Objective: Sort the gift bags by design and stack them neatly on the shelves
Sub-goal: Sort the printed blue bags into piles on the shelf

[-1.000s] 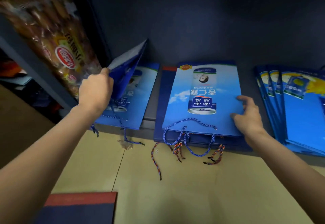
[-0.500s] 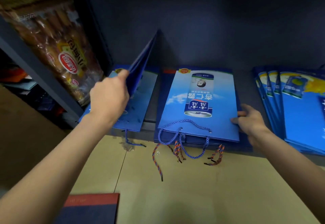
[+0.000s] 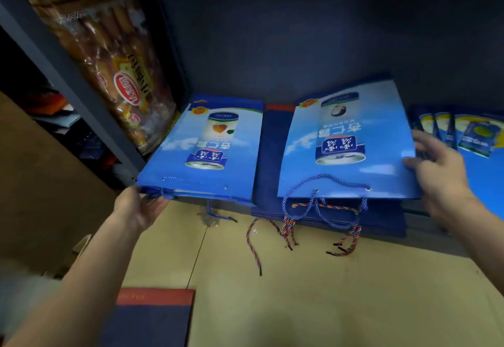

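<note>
Left hand (image 3: pixel 137 207) grasping the near corner of a flat light-blue paper gift bag (image 3: pixel 210 153); right of it, right hand (image 3: pixel 433 166) gripping a matching bag (image 3: pixel 346 142)

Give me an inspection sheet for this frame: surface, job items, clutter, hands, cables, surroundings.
Surface: dark shelf above a tan floor.
Job's things: left blue bag stack; middle blue bag tilted atop navy bags; sunflower-print bags fanned at right.
Clutter: navy and red bag on the floor.
Grippers: left hand holds the left stack's front corner; right hand fingers at the middle bag's right edge.
Cables: nothing seen; only rope handles hanging over the edge.
Surroundings: packaged bread left; dark back wall.
</note>
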Demonstrator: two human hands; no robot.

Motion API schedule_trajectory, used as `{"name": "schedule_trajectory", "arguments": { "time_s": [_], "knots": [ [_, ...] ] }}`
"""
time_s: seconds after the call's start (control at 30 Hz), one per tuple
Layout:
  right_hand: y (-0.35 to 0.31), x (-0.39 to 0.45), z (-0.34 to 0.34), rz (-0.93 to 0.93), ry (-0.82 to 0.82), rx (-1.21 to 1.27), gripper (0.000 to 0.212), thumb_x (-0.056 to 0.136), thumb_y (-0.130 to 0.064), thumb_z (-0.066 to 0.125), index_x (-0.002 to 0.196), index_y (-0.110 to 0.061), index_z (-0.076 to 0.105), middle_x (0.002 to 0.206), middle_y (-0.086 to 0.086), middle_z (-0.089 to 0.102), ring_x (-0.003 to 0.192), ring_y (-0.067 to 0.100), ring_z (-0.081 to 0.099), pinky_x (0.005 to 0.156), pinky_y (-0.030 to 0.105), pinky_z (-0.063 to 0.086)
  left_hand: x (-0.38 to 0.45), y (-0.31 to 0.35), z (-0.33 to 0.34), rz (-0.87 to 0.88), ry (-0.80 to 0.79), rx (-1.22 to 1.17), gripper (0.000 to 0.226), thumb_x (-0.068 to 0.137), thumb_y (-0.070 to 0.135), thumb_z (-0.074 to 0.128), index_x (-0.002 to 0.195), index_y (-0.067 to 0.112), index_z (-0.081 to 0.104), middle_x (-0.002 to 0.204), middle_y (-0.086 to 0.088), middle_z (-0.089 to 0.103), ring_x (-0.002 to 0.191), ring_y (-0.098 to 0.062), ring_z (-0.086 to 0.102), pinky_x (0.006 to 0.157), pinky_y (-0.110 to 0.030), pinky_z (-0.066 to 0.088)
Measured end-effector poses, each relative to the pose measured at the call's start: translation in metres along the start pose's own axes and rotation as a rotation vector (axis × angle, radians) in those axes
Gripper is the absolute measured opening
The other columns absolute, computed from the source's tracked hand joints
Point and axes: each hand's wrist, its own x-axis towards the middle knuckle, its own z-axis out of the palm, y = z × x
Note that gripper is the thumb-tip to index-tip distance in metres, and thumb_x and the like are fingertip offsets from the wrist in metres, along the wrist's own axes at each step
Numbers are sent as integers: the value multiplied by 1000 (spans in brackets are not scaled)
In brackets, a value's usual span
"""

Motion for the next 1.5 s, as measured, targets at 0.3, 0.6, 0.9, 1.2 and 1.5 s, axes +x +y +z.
{"name": "schedule_trajectory", "arguments": {
  "time_s": [0.3,0.6,0.9,1.2,1.5],
  "knots": [
    [-6,-17,87,145,-130,298,51,84,19,35,124,-10,49,72,-11,69,66,5,64,62,22,54,-1,-7,24,368,214,466,52,96,24,35,146,13,29,146,-8,35,132,-29,34,105,-40,30],
    [35,-42,201,47,-583,-590,57,87,-3,52,141,-10,33,145,12,35,129,30,39,104,34,37,-17,-48,27,795,-266,1815,68,91,59,39,146,44,1,158,7,-9,144,-26,-15,113,-53,-4],
    [38,-75,220,-144,-797,-835,69,92,-16,54,149,-16,14,157,4,4,140,27,11,110,30,20,22,-66,-12,1458,53,1658,44,74,43,58,113,26,49,103,-8,51,89,-27,39,80,-43,33],
    [33,-79,238,-283,-754,-800,62,88,-14,58,142,-13,28,146,11,16,135,28,22,106,29,28,41,-21,2,1359,-54,1704,44,83,49,43,117,24,54,115,-8,60,99,-35,55,84,-48,42],
    [42,-65,243,-277,-788,-830,76,83,-12,64,145,-21,21,153,8,9,138,30,11,109,35,25,54,-12,18,1056,-52,1833,65,91,53,40,147,24,22,155,-8,15,142,-32,9,111,-58,5]
  ]
}}
